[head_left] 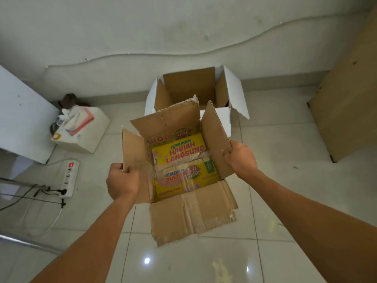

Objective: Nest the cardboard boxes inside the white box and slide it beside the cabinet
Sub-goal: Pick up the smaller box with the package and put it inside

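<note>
I hold an open brown cardboard box [191, 213] above the tiled floor, its flaps spread outward. Inside it lies a yellow printed tea carton [179, 154]. My left hand [122, 180] grips the left flap and my right hand [240, 158] grips the right flap. Just beyond it, against the wall, stands the white box [234, 92], open, with a brown interior that looks empty; its front wall is partly hidden by the held box. The brown wooden cabinet [346, 103] stands at the right.
A white cabinet panel [22, 117] stands at the left. Beside it is a small white box with papers and clutter [81, 127]. A white power strip [69, 178] with black plugs and cables lies on the floor at the left. A cable runs along the wall.
</note>
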`<move>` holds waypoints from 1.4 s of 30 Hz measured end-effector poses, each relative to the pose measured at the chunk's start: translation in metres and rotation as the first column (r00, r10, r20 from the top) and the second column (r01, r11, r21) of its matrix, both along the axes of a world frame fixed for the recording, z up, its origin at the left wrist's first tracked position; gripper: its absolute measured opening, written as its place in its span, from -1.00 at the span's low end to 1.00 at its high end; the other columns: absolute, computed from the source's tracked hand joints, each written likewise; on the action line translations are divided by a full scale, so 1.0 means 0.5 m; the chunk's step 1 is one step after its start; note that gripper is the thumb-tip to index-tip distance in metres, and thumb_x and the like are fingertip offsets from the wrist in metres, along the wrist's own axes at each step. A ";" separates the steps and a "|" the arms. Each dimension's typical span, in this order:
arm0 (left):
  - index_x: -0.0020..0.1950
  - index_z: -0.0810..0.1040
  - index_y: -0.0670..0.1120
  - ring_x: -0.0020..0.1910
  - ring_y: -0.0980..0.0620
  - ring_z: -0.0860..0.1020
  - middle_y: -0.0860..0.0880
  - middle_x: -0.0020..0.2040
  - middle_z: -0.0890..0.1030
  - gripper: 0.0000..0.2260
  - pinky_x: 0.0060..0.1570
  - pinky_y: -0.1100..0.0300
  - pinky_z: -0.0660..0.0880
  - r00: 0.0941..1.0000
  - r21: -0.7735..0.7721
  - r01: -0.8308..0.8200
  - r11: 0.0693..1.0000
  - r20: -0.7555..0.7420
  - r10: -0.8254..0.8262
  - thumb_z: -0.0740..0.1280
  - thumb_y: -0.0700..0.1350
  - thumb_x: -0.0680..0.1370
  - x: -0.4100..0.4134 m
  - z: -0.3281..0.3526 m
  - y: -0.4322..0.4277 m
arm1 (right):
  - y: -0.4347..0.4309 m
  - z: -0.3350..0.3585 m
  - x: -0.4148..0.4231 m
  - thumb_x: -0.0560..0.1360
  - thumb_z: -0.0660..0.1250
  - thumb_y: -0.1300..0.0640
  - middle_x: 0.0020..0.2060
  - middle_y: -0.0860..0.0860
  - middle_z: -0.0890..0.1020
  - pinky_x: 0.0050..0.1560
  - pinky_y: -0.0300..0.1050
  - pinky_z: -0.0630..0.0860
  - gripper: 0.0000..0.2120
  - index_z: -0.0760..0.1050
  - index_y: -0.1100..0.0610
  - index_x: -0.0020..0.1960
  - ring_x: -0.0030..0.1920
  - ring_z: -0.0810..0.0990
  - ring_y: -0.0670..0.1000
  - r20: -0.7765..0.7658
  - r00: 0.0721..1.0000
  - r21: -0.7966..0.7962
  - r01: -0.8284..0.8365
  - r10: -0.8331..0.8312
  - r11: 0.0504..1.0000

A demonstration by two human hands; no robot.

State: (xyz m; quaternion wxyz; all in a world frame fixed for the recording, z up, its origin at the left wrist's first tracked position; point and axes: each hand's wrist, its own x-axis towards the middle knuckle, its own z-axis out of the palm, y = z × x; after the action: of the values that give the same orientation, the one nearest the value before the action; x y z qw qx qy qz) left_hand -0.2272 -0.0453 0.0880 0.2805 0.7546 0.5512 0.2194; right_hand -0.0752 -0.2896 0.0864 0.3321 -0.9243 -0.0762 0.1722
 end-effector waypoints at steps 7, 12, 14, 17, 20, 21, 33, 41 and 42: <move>-0.16 0.49 -0.06 -0.34 -0.02 0.48 0.00 -0.28 0.52 -0.93 -0.42 0.27 0.31 0.987 0.073 0.114 0.991 0.102 -0.121 0.36 -0.12 0.43 0.168 0.126 0.044 | 0.029 0.119 0.130 0.54 0.16 0.13 -0.03 0.24 0.61 -0.14 -0.05 0.44 -0.76 0.45 0.23 0.12 -0.10 0.54 0.23 0.097 0.993 0.044 0.062 -0.066 0.997; -0.16 0.54 -0.07 -0.31 -0.02 0.53 0.01 -0.28 0.55 -0.96 -0.30 0.20 0.40 0.976 0.033 0.162 0.986 0.143 -0.165 0.36 -0.14 0.43 0.307 0.147 0.108 | 0.074 0.143 0.241 0.55 0.16 0.11 -0.05 0.24 0.60 -0.12 0.03 0.53 -0.76 0.46 0.27 0.07 -0.14 0.52 0.20 0.131 0.984 0.038 0.118 -0.122 0.992; -0.16 0.56 -0.08 -0.30 -0.02 0.54 0.00 -0.27 0.58 -0.97 -0.29 0.20 0.43 0.969 0.008 0.189 0.982 0.161 -0.187 0.35 -0.15 0.43 0.361 0.150 0.134 | 0.099 0.146 0.291 0.55 0.17 0.11 -0.05 0.24 0.60 -0.17 -0.03 0.47 -0.74 0.46 0.27 0.09 -0.16 0.49 0.18 0.130 0.981 0.026 0.145 -0.147 0.989; -0.16 0.57 -0.08 -0.30 -0.04 0.56 -0.03 -0.25 0.61 -0.97 -0.29 0.20 0.44 0.959 -0.029 0.226 0.974 0.180 -0.218 0.34 -0.16 0.43 0.442 0.155 0.177 | 0.136 0.152 0.372 0.54 0.18 0.11 -0.03 0.25 0.61 -0.19 -0.07 0.43 -0.73 0.47 0.26 0.12 -0.18 0.47 0.15 0.142 0.977 0.024 0.158 -0.160 0.987; -0.18 0.57 -0.04 -0.31 -0.03 0.55 -0.03 -0.26 0.61 -0.96 -0.29 0.24 0.41 0.951 -0.044 0.258 0.965 0.188 -0.245 0.33 -0.17 0.43 0.521 0.158 0.222 | 0.168 0.156 0.440 0.54 0.18 0.09 -0.05 0.23 0.60 -0.15 -0.02 0.49 -0.73 0.47 0.25 0.11 -0.16 0.51 0.17 0.150 0.971 0.031 0.186 -0.189 0.982; -0.17 0.57 -0.04 -0.32 -0.02 0.54 -0.02 -0.27 0.60 -0.95 -0.30 0.26 0.38 0.949 -0.043 0.266 0.963 0.188 -0.253 0.34 -0.18 0.43 0.548 0.159 0.236 | 0.179 0.156 0.459 0.53 0.18 0.09 -0.07 0.21 0.59 -0.13 0.02 0.54 -0.74 0.47 0.24 0.10 -0.15 0.53 0.18 0.146 0.969 0.043 0.193 -0.197 0.980; -0.16 0.57 -0.11 -0.40 0.05 0.52 0.04 -0.35 0.56 -0.97 -0.35 0.23 0.43 0.938 -0.052 0.326 0.944 0.143 -0.316 0.35 -0.16 0.45 0.789 0.081 0.350 | 0.284 0.054 0.662 0.53 0.17 0.12 -0.06 0.20 0.62 -0.10 0.16 0.60 -0.76 0.48 0.22 0.10 -0.14 0.59 0.20 0.084 0.970 0.071 0.223 -0.229 0.972; -0.11 0.58 -0.14 -0.31 -0.04 0.54 -0.07 -0.21 0.59 -0.92 -0.30 0.19 0.44 0.942 -0.096 0.335 0.937 0.032 -0.333 0.33 -0.16 0.46 0.825 -0.040 0.366 | 0.301 -0.053 0.696 0.55 0.16 0.15 -0.08 0.17 0.59 -0.11 0.06 0.57 -0.78 0.46 0.24 0.10 -0.14 0.56 0.16 0.036 0.981 -0.001 0.190 -0.190 0.982; -0.13 0.58 -0.14 -0.33 -0.03 0.53 -0.07 -0.22 0.59 -0.93 -0.31 0.20 0.41 0.938 -0.100 0.348 0.932 0.030 -0.347 0.33 -0.16 0.46 0.831 -0.053 0.366 | 0.301 -0.066 0.699 0.55 0.15 0.15 -0.09 0.14 0.58 -0.15 0.01 0.56 -0.77 0.46 0.23 0.11 -0.16 0.54 0.13 0.035 0.980 -0.005 0.194 -0.194 0.981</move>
State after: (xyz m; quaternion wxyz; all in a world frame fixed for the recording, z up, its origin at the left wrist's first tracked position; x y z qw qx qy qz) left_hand 0.1882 0.1380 0.0618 0.3569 0.8231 0.4182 0.1418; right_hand 0.2743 -0.1390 0.0536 0.3422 -0.9315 0.0092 0.1232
